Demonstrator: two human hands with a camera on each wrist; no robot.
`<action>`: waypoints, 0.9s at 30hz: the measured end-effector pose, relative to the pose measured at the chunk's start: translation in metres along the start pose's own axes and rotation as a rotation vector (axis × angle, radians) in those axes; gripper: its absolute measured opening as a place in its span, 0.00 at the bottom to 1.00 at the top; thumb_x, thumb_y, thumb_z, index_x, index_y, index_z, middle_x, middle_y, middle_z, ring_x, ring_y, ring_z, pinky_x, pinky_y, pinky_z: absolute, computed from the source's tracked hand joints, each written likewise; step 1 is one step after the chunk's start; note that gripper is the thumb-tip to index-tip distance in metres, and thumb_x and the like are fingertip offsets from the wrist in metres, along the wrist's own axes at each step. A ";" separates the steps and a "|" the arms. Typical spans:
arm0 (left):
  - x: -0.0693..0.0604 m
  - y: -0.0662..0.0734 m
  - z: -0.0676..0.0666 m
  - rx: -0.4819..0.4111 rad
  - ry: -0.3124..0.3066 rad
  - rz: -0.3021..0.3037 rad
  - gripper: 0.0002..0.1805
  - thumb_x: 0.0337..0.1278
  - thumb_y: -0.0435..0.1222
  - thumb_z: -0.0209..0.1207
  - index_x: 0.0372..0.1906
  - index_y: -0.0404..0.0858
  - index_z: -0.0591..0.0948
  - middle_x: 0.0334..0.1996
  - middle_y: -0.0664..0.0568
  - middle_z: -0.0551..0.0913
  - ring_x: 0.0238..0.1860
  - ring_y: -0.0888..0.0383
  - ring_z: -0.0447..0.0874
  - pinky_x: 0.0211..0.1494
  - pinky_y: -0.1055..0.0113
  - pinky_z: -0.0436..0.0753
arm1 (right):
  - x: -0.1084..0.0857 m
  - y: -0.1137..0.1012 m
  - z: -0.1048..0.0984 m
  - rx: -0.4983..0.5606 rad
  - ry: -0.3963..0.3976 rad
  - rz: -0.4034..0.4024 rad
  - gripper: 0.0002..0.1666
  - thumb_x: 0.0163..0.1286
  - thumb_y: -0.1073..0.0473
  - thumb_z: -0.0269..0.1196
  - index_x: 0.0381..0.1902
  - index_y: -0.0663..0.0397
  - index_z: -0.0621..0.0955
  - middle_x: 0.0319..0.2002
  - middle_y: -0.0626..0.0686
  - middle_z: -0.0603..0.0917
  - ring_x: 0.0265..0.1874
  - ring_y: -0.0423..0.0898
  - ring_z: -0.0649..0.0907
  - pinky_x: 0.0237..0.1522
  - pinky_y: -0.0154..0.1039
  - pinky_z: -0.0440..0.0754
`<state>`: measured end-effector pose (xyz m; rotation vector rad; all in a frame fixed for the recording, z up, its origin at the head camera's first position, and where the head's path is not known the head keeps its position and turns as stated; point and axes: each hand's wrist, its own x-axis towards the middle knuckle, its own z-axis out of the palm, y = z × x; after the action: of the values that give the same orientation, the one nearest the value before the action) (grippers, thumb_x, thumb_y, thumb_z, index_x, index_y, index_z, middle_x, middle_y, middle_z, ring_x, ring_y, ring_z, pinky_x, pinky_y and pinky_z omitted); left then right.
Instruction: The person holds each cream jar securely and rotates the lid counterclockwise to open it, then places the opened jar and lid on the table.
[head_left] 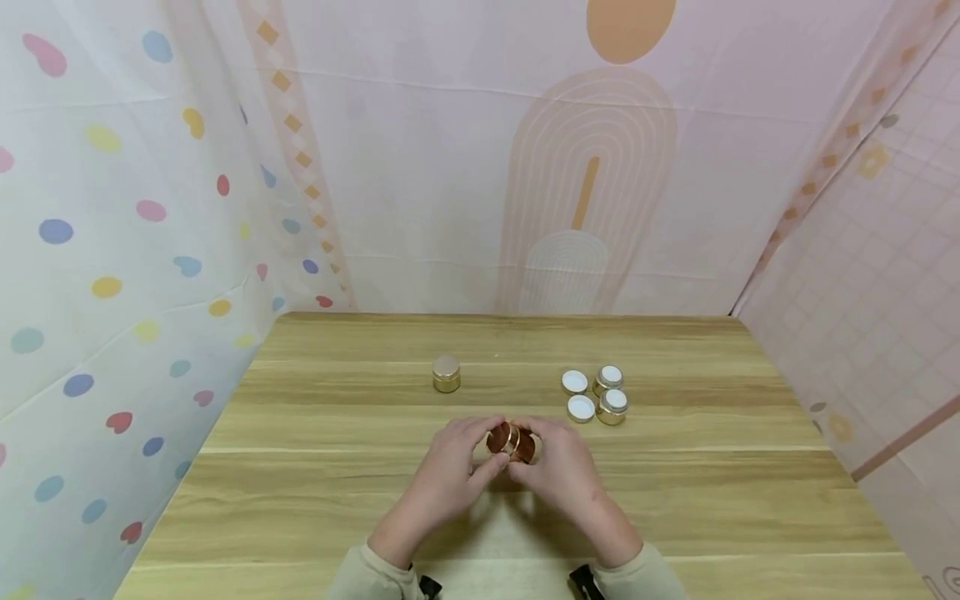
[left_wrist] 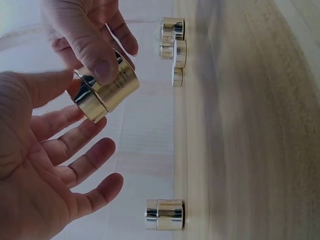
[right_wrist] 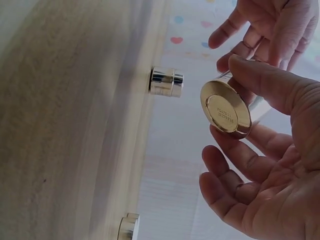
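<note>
A small gold cosmetic jar (head_left: 522, 444) with its lid (left_wrist: 91, 107) on is held tilted above the table between both hands. My left hand (head_left: 450, 464) pinches the lid end with thumb and fingertips, its other fingers spread in the left wrist view. On the body end, my right hand (head_left: 561, 460) grips with thumb and fingers. Stamped lettering shows on the jar's base (right_wrist: 225, 114) in the right wrist view. In the head view, a thin line rings the jar where lid and body meet.
Another gold jar (head_left: 446, 375), lidded, stands upright at the back left of the wooden table (head_left: 337, 475). Right of the hands stand two jars (head_left: 611, 415) with white tops, beside two lids (head_left: 574, 382) lying white side up. Patterned cloth (head_left: 420, 167) hangs behind.
</note>
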<state>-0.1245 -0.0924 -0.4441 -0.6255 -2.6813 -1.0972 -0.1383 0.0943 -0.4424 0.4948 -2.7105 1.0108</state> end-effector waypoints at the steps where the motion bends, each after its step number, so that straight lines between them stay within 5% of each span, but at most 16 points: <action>1: 0.000 0.000 0.000 0.008 0.002 0.006 0.25 0.70 0.38 0.68 0.68 0.35 0.81 0.62 0.41 0.87 0.65 0.41 0.82 0.71 0.36 0.76 | 0.000 0.000 0.000 -0.008 0.001 -0.001 0.28 0.51 0.61 0.84 0.52 0.54 0.90 0.49 0.54 0.94 0.54 0.57 0.89 0.60 0.56 0.87; 16: -0.001 -0.002 0.000 0.042 -0.004 -0.061 0.33 0.70 0.46 0.68 0.73 0.37 0.77 0.68 0.40 0.83 0.70 0.38 0.78 0.75 0.34 0.72 | 0.002 0.002 0.002 -0.050 0.032 -0.018 0.27 0.51 0.59 0.84 0.51 0.53 0.90 0.47 0.52 0.94 0.51 0.54 0.89 0.59 0.54 0.87; 27: 0.001 -0.002 -0.002 -0.038 -0.015 -0.028 0.32 0.67 0.36 0.70 0.73 0.35 0.77 0.66 0.40 0.85 0.65 0.40 0.83 0.69 0.38 0.80 | 0.002 0.003 0.003 -0.027 0.030 -0.032 0.26 0.51 0.59 0.85 0.50 0.51 0.91 0.47 0.51 0.94 0.51 0.53 0.89 0.59 0.54 0.86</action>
<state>-0.1262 -0.0950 -0.4439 -0.6059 -2.6958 -1.1578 -0.1414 0.0941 -0.4462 0.5121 -2.6777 0.9650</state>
